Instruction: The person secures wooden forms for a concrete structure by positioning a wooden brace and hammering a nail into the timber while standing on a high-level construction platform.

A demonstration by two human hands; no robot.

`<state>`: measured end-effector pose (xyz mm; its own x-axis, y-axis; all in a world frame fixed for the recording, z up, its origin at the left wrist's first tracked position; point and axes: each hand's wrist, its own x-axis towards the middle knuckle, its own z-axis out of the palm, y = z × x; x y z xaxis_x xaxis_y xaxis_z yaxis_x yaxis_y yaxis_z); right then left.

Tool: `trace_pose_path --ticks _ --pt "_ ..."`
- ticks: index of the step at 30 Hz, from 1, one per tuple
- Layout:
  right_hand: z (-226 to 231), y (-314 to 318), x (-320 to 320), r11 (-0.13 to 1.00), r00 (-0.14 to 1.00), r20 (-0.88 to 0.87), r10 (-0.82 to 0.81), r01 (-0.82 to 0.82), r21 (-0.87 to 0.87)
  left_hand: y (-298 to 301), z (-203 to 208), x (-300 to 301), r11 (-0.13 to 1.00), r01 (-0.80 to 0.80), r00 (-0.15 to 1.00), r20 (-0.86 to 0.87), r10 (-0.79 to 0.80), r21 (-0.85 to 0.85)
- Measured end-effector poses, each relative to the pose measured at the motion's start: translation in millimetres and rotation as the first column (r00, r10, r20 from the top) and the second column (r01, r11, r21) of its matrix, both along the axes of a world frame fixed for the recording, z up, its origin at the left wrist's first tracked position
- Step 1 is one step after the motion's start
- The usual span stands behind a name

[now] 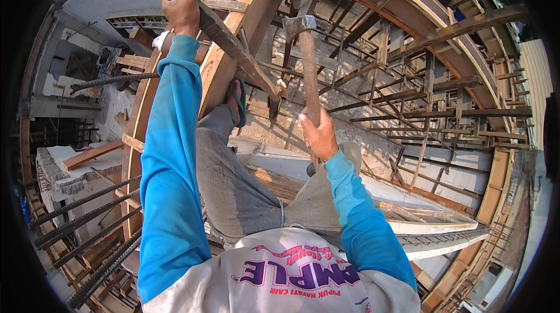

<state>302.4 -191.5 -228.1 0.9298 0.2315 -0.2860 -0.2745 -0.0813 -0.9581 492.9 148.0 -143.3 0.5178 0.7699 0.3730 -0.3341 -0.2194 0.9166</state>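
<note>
My left hand [182, 14] is closed around the upper part of a long, weathered wooden board [236, 51], arm stretched forward. The board slants down to the right, and its lower end looks chipped and pale. In my right hand [319, 135] is a hammer [309, 65], gripped low on its wooden handle. Its metal head points away from me, apart from the board. Beside the board runs a timber formwork beam [219, 77]. My sandalled foot [236, 102] rests next to that beam.
Steel rebars [87, 211] stick out at the lower left. A curved timber form [455, 51] sweeps round the right. Below it stands a lattice of wooden props [426, 97] over a lower floor. A pale ledge [431, 243] crosses close by on the right.
</note>
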Motion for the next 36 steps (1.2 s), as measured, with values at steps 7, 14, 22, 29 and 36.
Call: trace_pose_path --ticks 7,14,22,29,36 --pt "62 46 34 0.782 0.646 0.521 -0.558 0.199 0.590 20 -8 -1 0.998 0.055 0.998 0.018 -0.055 0.011" --pt "-174 8 -71 0.816 0.983 -0.129 0.132 -0.181 -0.549 5 -2 -6 0.993 0.112 0.986 0.120 -0.116 0.035" --pt "-106 -23 -17 0.977 0.771 -0.616 0.159 -0.214 -0.015 -7 7 -8 0.997 -0.026 0.997 0.076 0.020 0.073" --pt "87 11 23 0.984 0.992 0.124 0.025 -0.046 0.171 22 -6 -5 0.993 -0.083 0.996 -0.007 0.084 0.088" --pt "-180 -12 -76 0.865 0.999 0.007 0.052 -0.041 -0.501 18 -12 12 0.998 -0.067 0.997 0.026 0.067 0.021"
